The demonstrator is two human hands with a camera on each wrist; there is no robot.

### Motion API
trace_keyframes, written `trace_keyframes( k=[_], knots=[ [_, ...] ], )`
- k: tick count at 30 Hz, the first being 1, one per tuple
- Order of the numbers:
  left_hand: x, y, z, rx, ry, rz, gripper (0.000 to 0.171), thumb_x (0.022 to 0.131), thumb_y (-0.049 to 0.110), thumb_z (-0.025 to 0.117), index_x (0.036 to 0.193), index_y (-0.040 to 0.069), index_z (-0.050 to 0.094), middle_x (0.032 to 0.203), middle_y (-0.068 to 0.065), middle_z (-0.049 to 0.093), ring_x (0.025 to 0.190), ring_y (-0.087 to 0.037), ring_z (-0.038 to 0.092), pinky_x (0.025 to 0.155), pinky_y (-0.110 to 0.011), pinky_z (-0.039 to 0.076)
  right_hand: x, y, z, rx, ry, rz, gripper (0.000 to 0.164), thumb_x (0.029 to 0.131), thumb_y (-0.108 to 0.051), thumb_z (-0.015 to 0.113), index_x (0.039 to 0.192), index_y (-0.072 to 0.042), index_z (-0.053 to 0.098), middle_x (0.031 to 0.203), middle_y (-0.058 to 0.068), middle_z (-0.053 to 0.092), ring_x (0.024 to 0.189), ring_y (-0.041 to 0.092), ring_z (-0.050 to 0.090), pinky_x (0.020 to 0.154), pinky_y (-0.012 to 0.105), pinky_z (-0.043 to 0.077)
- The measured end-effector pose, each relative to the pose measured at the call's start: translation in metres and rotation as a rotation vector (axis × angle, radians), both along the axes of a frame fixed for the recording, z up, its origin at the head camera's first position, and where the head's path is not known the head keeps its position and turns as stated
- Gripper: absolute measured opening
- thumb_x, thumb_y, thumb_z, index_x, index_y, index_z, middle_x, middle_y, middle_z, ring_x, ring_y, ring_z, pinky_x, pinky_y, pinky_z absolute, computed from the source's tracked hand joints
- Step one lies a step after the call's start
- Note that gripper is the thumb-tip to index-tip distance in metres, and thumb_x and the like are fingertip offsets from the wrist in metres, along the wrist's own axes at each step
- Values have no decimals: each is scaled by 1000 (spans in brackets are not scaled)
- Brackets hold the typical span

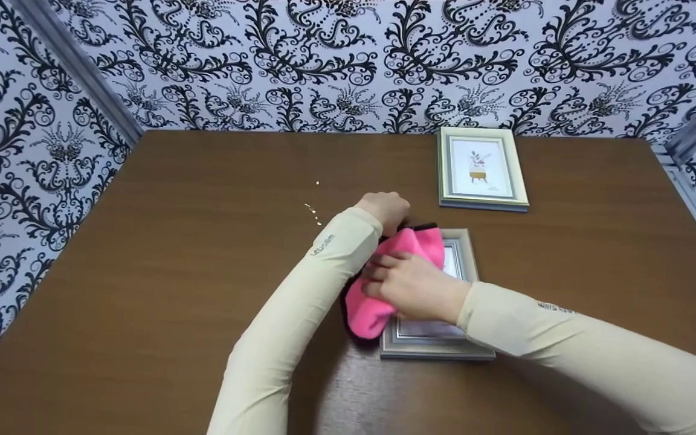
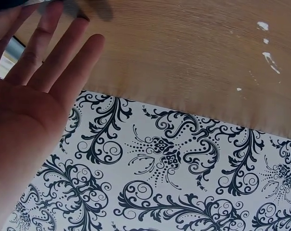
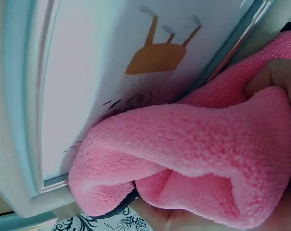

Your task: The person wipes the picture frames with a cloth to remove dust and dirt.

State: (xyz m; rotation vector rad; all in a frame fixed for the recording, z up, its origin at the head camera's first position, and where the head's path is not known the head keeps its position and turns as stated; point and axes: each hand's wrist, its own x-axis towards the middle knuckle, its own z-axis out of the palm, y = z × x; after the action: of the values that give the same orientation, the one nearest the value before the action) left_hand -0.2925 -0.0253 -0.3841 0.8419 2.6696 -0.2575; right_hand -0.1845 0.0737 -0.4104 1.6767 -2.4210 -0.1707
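A pink fleecy cloth (image 1: 415, 243) with black edging lies bunched over a silver picture frame (image 1: 435, 348) on the table. My right hand (image 1: 414, 287) grips the cloth on the frame; the right wrist view shows the pink cloth (image 3: 193, 144) folded against the glass (image 3: 78, 72), beside a print of a brown stool-like planter. My left hand (image 1: 386, 211) holds the frame at its far left corner, close to the cloth's edge. In the left wrist view several fingers of the left hand (image 2: 34, 91) are extended, and the fingertip contact is mostly cut off at the top.
A second, cream picture frame (image 1: 482, 167) with a plant print lies behind and to the right, near the back wall. White specks (image 1: 312, 210) mark the brown table (image 1: 203, 241) left of the hands. Black-and-white patterned walls (image 1: 348, 66) stand behind and at the sides.
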Motion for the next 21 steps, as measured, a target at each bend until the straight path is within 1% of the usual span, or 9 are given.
trace_keyframes(
  k=[3, 5, 8, 11, 14, 17, 19, 21],
  knots=[
    [0, -2, 0, 16, 6, -12, 17, 87, 6, 59, 99, 10, 69, 115, -9, 64, 100, -27, 62, 78, -44, 53, 0, 1, 2, 38, -1, 37, 37, 74, -27, 78, 108, -16, 69, 110, 2, 68, 109, 26, 57, 92, 40, 46],
    [1, -4, -1, 32, 6, -22, 16, 86, 5, 60, 98, 9, 69, 114, -11, 65, 101, -28, 62, 78, -45, 53, 6, 1, 3, 66, -13, 58, 37, 74, -26, 78, 108, -16, 68, 110, 1, 68, 108, 24, 56, 93, 38, 45],
    [1, -6, -1, 59, 4, -38, 12, 84, 4, 63, 92, 9, 69, 112, -12, 66, 100, -30, 63, 78, -46, 53, 22, 2, 5, 101, -30, 104, 41, 72, -31, 79, 110, -19, 67, 114, 0, 66, 110, 22, 55, 90, 37, 46],
    [0, -7, -2, 70, 8, -41, 9, 81, 4, 64, 85, 10, 68, 108, -10, 67, 95, -29, 63, 76, -46, 53, 40, 4, 7, 109, -26, 179, 45, 70, -36, 80, 111, -22, 68, 119, -1, 64, 114, 23, 54, 87, 37, 47],
    [-2, -7, -2, 65, 1, -46, 10, 79, 5, 67, 86, 11, 69, 107, -8, 67, 94, -27, 63, 76, -46, 53, 51, 6, 9, 103, -8, 247, 43, 71, -38, 79, 109, -23, 68, 119, -1, 64, 115, 22, 54, 87, 35, 47],
    [-4, -7, -2, 61, -19, -61, 17, 77, 5, 69, 92, 12, 73, 108, -7, 68, 96, -26, 63, 77, -46, 53, 51, 7, 9, 84, -8, 274, 39, 73, -37, 78, 108, -22, 69, 117, -2, 65, 114, 21, 55, 86, 35, 46],
    [-4, -6, -3, 65, -28, -65, 21, 76, 6, 72, 96, 13, 74, 109, -7, 67, 98, -26, 62, 78, -46, 53, 45, 7, 8, 61, -25, 259, 38, 75, -35, 78, 109, -21, 69, 116, -1, 66, 112, 21, 57, 85, 35, 47],
    [-4, -6, -3, 64, -25, -62, 21, 77, 7, 71, 98, 12, 73, 110, -8, 67, 99, -27, 63, 78, -46, 53, 36, 7, 6, 40, -40, 221, 39, 74, -31, 78, 110, -20, 69, 114, -1, 67, 109, 21, 58, 84, 35, 47]
  ],
)
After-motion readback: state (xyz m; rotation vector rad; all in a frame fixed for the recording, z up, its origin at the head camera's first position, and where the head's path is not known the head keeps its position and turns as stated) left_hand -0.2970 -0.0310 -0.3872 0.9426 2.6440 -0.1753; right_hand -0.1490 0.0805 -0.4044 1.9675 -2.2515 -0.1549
